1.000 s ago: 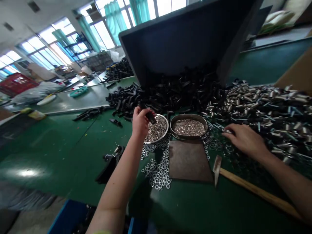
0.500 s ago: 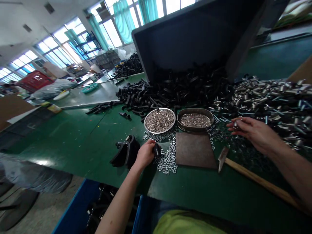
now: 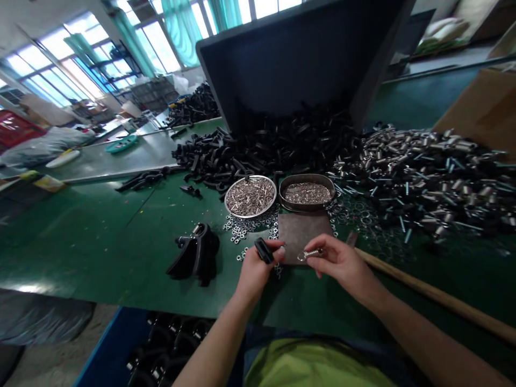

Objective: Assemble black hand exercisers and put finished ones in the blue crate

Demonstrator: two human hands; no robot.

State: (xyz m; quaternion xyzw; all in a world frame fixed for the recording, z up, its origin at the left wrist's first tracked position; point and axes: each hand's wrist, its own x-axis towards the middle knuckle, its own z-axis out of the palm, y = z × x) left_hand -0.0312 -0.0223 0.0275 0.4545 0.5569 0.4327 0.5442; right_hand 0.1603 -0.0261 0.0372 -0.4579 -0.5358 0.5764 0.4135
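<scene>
My left hand (image 3: 256, 269) is closed round a small black part (image 3: 264, 250), one end of which sticks up from the fingers. Between thumb and fingertips, my right hand (image 3: 342, 263) pinches a shiny coiled metal spring (image 3: 312, 253) with a loop at its left end. Both hands are close together but apart, over the near edge of a flat dark metal plate (image 3: 304, 231). Loose nuts (image 3: 237, 231) lie beyond my left hand, partly hidden by it. A hammer (image 3: 423, 287) lies beside my right hand, its head partly covered.
Behind the plate stand a round dish of metal pins (image 3: 250, 196) and an oval tin (image 3: 306, 192) of small metal pieces. Black clamps (image 3: 195, 252) rest at left. A tipped grey bin (image 3: 282, 70) spills black parts; metal parts (image 3: 439, 183) are heaped right. A blue crate (image 3: 102, 349) is below.
My right hand has come left from beside the metal-parts heap to the plate, carrying the spring. My left hand has lifted and turned the black part toward it. The view has shifted right.
</scene>
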